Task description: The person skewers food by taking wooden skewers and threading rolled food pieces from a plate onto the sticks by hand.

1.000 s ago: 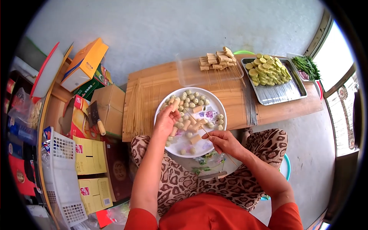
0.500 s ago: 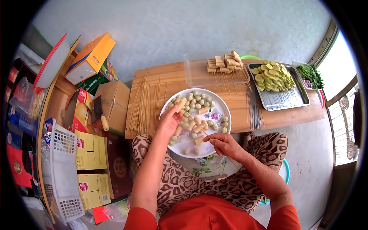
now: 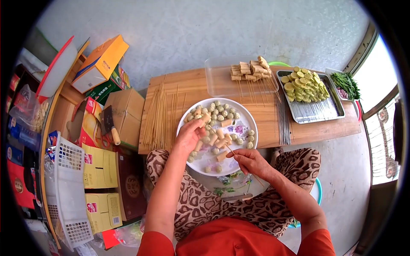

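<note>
A white plate [image 3: 247,117] rests on my lap and the table edge, filled with several round balls and tan cylinder pieces. My left hand [image 3: 188,135] is over the plate's left side, pinching a tan cylinder piece [image 3: 206,118] between thumb and fingers. My right hand [image 3: 250,161] is at the plate's near right rim, gripping a thin bamboo skewer [image 3: 228,148] whose tip points up-left over the food.
Loose bamboo skewers [image 3: 160,115] lie on the wooden table [image 3: 192,87]. A clear tray with skewered pieces [image 3: 250,69], a metal tray of yellow slices [image 3: 304,83] and greens [image 3: 346,83] sit behind. Cardboard boxes [image 3: 124,113], a cleaver [image 3: 109,123] and a white basket [image 3: 68,187] crowd the left.
My left hand lifted a tan piece and brought it slightly right toward the skewer tip. The right hand stayed almost still; the camera view shifted a little.
</note>
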A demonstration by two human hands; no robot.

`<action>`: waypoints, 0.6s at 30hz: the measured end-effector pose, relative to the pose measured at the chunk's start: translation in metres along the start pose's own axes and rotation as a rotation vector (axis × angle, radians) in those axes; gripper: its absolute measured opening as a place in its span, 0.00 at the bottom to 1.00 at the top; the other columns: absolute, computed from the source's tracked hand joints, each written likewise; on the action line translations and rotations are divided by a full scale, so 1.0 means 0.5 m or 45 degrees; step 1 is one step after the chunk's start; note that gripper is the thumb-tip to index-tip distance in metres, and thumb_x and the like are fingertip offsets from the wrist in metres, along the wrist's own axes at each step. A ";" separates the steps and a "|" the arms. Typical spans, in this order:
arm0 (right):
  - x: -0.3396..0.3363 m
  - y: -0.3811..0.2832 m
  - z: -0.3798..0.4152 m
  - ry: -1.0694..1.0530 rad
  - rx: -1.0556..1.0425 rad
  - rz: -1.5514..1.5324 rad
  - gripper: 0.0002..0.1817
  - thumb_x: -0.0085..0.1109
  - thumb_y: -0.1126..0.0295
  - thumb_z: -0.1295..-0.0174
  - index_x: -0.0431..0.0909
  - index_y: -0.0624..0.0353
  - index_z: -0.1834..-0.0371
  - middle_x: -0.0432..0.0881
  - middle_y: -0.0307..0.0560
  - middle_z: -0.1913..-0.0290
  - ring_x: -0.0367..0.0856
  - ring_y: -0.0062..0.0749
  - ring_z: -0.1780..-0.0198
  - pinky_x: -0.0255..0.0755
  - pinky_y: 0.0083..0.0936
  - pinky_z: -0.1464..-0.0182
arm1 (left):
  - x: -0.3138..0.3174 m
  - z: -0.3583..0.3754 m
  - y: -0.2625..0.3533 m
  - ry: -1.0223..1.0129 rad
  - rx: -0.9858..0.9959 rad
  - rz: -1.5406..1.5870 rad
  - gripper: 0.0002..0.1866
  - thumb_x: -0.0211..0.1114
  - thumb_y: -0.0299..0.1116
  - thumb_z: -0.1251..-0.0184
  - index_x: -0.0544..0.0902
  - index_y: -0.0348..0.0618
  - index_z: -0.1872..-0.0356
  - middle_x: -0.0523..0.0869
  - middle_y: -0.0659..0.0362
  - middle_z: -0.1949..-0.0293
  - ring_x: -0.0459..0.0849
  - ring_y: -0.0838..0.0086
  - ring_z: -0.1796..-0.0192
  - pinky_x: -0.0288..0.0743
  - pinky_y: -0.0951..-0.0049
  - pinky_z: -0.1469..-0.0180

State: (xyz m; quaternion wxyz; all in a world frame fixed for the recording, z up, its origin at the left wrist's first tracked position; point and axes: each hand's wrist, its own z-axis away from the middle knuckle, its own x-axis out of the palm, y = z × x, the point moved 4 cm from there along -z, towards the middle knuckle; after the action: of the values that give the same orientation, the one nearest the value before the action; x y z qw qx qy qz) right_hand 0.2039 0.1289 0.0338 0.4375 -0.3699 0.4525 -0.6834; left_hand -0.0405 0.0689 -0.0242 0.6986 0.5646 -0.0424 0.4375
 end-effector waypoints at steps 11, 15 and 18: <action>0.003 0.008 -0.010 0.046 -0.005 0.043 0.15 0.44 0.66 0.27 0.76 0.60 0.46 0.66 0.30 0.85 0.62 0.12 0.84 0.55 0.13 0.78 | 0.014 -0.005 -0.024 -0.145 -0.143 -0.129 0.09 0.66 0.32 0.37 0.81 0.41 0.58 0.82 0.65 0.70 0.80 0.82 0.70 0.77 0.79 0.68; 0.001 0.009 -0.017 0.076 -0.002 0.029 0.15 0.44 0.66 0.27 0.76 0.61 0.46 0.66 0.30 0.84 0.63 0.12 0.83 0.55 0.13 0.78 | 0.032 0.003 -0.038 -0.175 -0.218 -0.254 0.13 0.69 0.36 0.40 0.82 0.41 0.58 0.81 0.66 0.70 0.78 0.82 0.70 0.74 0.81 0.67; -0.002 0.012 -0.022 0.082 -0.007 0.030 0.15 0.44 0.66 0.27 0.76 0.61 0.46 0.66 0.30 0.84 0.63 0.12 0.83 0.55 0.13 0.78 | 0.040 0.007 -0.045 -0.171 -0.253 -0.319 0.16 0.70 0.40 0.41 0.82 0.42 0.58 0.81 0.66 0.70 0.78 0.82 0.68 0.74 0.79 0.64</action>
State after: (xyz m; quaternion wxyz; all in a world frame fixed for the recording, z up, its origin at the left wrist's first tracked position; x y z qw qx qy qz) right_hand 0.1958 0.1319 0.0244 0.4297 -0.3436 0.4724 -0.6886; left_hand -0.0118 0.0775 -0.0289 0.7957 0.5215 -0.0615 0.3018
